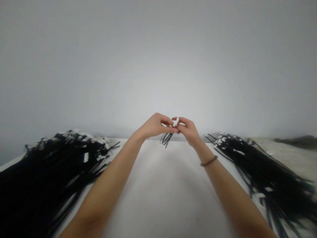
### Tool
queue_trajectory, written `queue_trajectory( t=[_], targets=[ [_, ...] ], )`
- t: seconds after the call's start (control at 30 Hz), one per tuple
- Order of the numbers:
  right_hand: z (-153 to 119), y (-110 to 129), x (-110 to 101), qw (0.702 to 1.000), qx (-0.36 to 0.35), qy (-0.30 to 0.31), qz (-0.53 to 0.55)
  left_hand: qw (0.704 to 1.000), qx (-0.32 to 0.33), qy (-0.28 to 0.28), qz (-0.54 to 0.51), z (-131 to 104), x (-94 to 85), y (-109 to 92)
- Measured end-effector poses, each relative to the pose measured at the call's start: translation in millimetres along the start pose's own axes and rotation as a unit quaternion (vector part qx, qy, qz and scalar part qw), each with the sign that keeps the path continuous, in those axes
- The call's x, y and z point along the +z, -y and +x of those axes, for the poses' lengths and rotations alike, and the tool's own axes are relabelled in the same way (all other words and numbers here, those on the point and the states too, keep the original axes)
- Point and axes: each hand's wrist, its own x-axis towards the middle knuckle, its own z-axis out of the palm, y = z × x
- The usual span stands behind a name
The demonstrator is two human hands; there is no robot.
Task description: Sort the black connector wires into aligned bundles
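Observation:
Both hands meet in front of me, raised near the far edge of the white table (158,185). Between their fingertips is a small white connector (176,122), with thin black wires (166,138) hanging below it in a loop. My left hand (159,125) pinches at the connector's lower left, where the wires leave it. From the other side, the fingers of my right hand (187,129) close on the connector. A dark bracelet (209,161) circles my right wrist. Fingers partly hide the exact grip.
A large heap of black cables with white connectors (56,172) covers the table's left side. On the right lies a smaller bundle of similar black cables (262,168). Beyond it is a pale, plastic-like surface (289,155). A plain grey wall (158,59) rises behind the table.

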Motion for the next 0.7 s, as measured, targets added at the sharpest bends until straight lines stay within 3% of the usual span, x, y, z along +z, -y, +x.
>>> queue_trajectory(
  t=[0.17, 0.3, 0.43, 0.57, 0.7],
  targets=[
    [-4, 1, 5, 0.995, 0.02, 0.058, 0.08, 0.988, 0.077, -0.048, 0.127, -2, 6.0, -12],
    [-4, 1, 6, 0.983, 0.034, 0.062, 0.171, 0.988, 0.093, -0.06, 0.105, -1, 13.4, -9],
    [0, -2, 7, 0.982, 0.037, 0.044, 0.181, 0.99, 0.109, -0.074, 0.051, 6, 22.6, 3],
    [3, -8, 10, 0.976, 0.061, 0.007, 0.21, 0.993, 0.068, -0.099, 0.011, 15, 29.7, 17],
    [4, -14, 13, 0.963, 0.057, 0.019, 0.263, 0.991, 0.001, -0.134, -0.015, 19, 32.2, 30]
  ],
)
